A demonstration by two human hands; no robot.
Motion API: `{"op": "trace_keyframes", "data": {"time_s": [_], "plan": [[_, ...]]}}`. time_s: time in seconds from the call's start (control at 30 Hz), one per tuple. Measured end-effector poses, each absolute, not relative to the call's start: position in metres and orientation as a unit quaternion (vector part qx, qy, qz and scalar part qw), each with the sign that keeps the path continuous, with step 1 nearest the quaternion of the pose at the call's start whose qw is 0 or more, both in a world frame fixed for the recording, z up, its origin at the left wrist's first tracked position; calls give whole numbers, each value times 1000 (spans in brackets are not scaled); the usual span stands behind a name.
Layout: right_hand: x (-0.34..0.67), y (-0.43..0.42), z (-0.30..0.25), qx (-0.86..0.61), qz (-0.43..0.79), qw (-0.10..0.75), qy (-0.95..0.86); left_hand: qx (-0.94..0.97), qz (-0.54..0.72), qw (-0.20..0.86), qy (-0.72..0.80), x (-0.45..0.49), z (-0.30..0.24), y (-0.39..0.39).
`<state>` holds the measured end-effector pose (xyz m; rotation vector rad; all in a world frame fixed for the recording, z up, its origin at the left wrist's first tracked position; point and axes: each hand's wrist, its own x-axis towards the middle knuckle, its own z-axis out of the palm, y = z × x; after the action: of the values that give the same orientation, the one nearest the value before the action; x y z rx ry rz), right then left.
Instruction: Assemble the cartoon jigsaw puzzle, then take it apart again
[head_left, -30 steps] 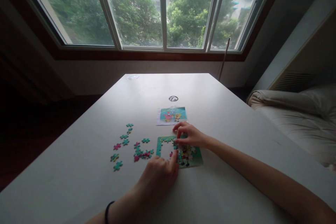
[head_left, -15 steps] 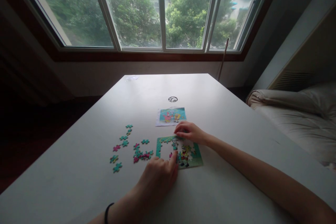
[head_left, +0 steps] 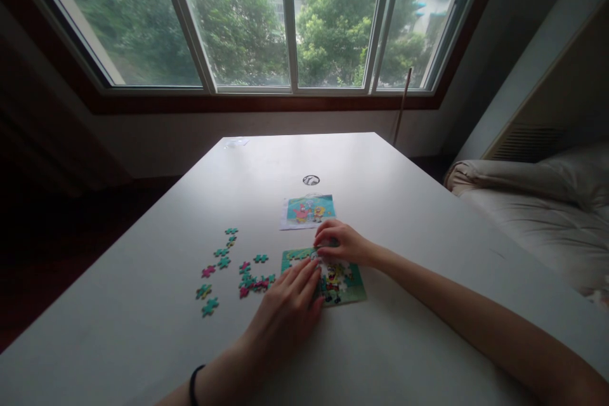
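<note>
A partly filled jigsaw puzzle (head_left: 349,295) with a green border and a yellow cartoon figure lies flat on the white table. My left hand (head_left: 290,295) reaches over its left part, fingers stretched out, with the fingertips on the upper middle of the puzzle. This hand hides much of the puzzle's left side. At the top edge my right hand (head_left: 345,244) bends its fingers down, thumb and fingertips close together; whatever is between them is hidden. Loose puzzle pieces (head_left: 257,282), teal and pink, lie in a cluster left of the puzzle.
Several more loose pieces (head_left: 210,307) are scattered farther left. A picture sheet (head_left: 309,209) of the cartoon lies beyond the puzzle, with a round table inset (head_left: 311,180) behind it. Clear plastic (head_left: 235,142) rests at the table's far left corner. A sofa (head_left: 518,196) stands right.
My left hand has gone from a pointing index finger to several outstretched fingers, reaching farther up the puzzle. My right hand stays at the top edge, its fingers slightly shifted. The view has moved slightly.
</note>
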<state>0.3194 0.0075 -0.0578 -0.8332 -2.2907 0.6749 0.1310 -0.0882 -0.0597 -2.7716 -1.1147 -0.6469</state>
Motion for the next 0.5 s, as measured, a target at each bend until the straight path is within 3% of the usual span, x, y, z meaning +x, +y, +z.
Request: {"op": "trace_keyframes", "data": {"time_s": [0.5], "plan": [[325, 9, -53, -310, 255, 290, -869, -918, -172, -32, -356, 129, -63, -89]]}}
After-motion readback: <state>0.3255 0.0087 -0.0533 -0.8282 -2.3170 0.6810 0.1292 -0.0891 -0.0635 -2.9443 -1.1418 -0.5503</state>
